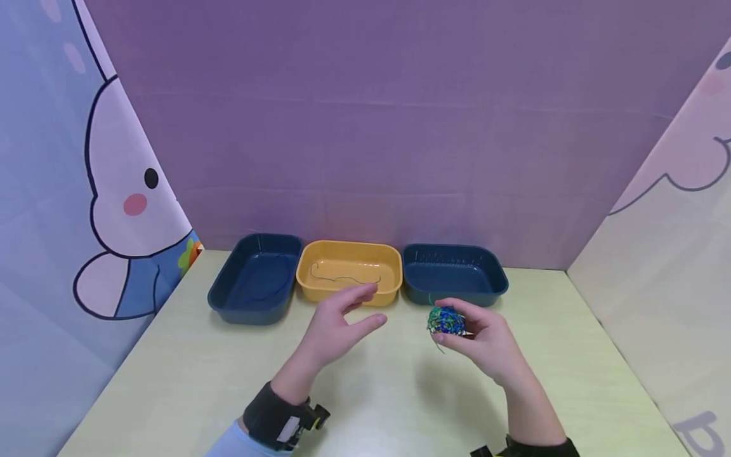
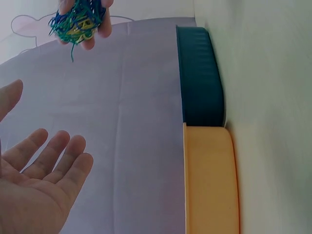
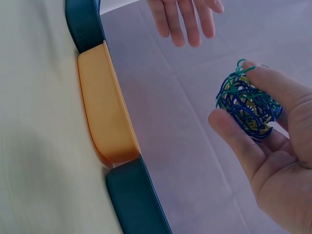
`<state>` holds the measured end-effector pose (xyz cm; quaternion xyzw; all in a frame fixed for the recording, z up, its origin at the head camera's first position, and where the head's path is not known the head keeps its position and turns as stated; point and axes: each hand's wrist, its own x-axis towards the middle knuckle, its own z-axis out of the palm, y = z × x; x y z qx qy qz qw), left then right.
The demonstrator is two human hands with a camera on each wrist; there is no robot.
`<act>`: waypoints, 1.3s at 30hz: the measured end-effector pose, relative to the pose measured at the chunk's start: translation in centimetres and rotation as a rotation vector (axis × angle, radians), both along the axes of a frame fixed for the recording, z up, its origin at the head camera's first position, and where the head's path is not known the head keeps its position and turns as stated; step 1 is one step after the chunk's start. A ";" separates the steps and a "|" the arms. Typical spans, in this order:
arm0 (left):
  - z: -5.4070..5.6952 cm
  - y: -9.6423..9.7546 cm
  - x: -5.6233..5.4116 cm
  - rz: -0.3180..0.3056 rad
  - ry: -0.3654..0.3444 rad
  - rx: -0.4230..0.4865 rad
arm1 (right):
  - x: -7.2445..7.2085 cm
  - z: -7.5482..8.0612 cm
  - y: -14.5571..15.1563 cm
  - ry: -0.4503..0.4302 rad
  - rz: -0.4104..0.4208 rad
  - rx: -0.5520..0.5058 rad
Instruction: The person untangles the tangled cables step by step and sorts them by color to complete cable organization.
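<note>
Between the thumb and fingers of my right hand (image 1: 485,336) is a tangled ball of thin wire (image 1: 447,320), blue and green with some yellow. A loose green end sticks out of the ball (image 3: 248,102) in the right wrist view. It is held above the table, in front of the right blue tray. My left hand (image 1: 339,327) hovers before the yellow tray, its fingers extended and nothing in its grasp. In the left wrist view the left palm (image 2: 34,200) faces up, apart from the ball (image 2: 80,24).
Three trays stand in a row by the purple backdrop (image 1: 365,127): a dark blue one (image 1: 251,314) at left, a yellow one (image 1: 320,293) with a thin dark wire (image 1: 342,278) inside, and another blue one (image 1: 457,295) at right. A thin strand lies in the left tray.
</note>
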<state>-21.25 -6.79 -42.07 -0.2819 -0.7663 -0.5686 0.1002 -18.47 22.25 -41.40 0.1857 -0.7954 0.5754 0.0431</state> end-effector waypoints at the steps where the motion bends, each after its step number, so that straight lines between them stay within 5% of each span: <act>1: 0.0 0.2 0.0 -0.006 -0.010 0.001 | 0.0 0.0 -0.1 0.002 0.002 -0.004; 12: 0.0 1.9 0.6 -0.108 -0.201 -0.008 | 0.3 0.1 -1.5 0.017 0.126 -0.078; 23: -0.4 2.5 1.1 -0.165 -0.293 -0.049 | 0.7 -0.5 -2.7 0.064 0.259 -0.131; 39: -0.3 2.3 1.7 -0.150 -0.258 -0.082 | 0.7 -1.0 -3.2 0.044 0.305 -0.119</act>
